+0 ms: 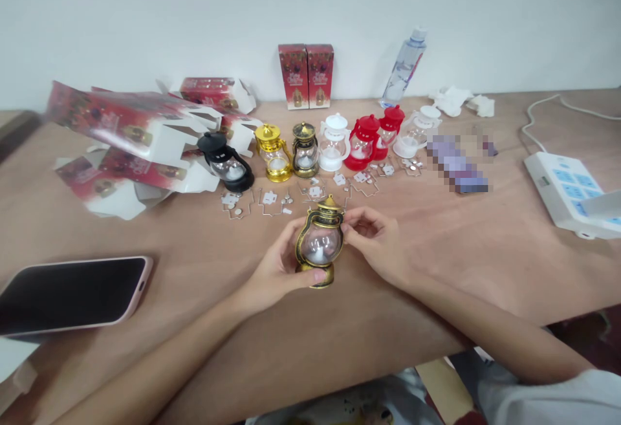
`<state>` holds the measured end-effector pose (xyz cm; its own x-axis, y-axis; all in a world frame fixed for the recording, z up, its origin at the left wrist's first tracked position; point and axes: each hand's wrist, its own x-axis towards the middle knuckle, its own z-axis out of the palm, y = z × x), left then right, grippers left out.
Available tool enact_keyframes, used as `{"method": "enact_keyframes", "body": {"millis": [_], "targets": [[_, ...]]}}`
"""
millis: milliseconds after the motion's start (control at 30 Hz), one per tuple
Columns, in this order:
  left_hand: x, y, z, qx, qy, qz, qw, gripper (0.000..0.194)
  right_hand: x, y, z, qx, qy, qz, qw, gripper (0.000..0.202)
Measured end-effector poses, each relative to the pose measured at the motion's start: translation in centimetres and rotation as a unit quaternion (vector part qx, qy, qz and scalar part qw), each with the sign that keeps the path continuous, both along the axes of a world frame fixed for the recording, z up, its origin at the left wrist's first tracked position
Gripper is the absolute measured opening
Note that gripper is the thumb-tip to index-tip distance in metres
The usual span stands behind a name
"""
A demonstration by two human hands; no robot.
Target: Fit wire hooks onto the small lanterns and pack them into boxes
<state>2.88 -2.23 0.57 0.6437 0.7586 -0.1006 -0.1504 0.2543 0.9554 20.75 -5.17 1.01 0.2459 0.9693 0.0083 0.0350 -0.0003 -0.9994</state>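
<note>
The lantern [321, 239] sits between both hands' fingers. Left hand [274, 268]: clamped around its side and base [329, 275]. Right hand [377, 239]: fingertips at its upper side; grip cannot be determined. Probably light, rigid, slippery; hold by base.

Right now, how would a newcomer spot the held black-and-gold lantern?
On the brown table, find the row of small coloured lanterns, then look nearer the camera. There, the bare left hand grips a clear-globed, black-and-gold lantern. A similar lantern stands in the row; this one alone is held.
</note>
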Motion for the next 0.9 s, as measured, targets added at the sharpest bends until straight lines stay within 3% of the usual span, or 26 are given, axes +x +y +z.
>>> {"method": "enact_keyframes", "body": {"millis": [333,667,800,900], "targets": [[-0.1,0.1,-0.1,-0.054,-0.016,-0.014,0.998,0.065,0.4,-0.2,0.8,0.028,-0.021,0.032,0.999,0.022],[-0.2,0.1,-0.4,-0.074,-0.021,0.016,0.997,0.057,0.2,0.0,-0.2,0.007,0.008,0.067,0.998,0.026],[0.0,-0.3,-0.3,-0.139,-0.029,0.046,0.989,0.061,-0.1,0.1,-0.6,-0.002,0.058,0.121,0.991,0.025],[0.7,-1.0,0.8,-0.211,-0.044,0.066,0.974,0.058,-0.1,0.1,-0.7,-0.015,0.081,0.14,0.987,0.025]]}}
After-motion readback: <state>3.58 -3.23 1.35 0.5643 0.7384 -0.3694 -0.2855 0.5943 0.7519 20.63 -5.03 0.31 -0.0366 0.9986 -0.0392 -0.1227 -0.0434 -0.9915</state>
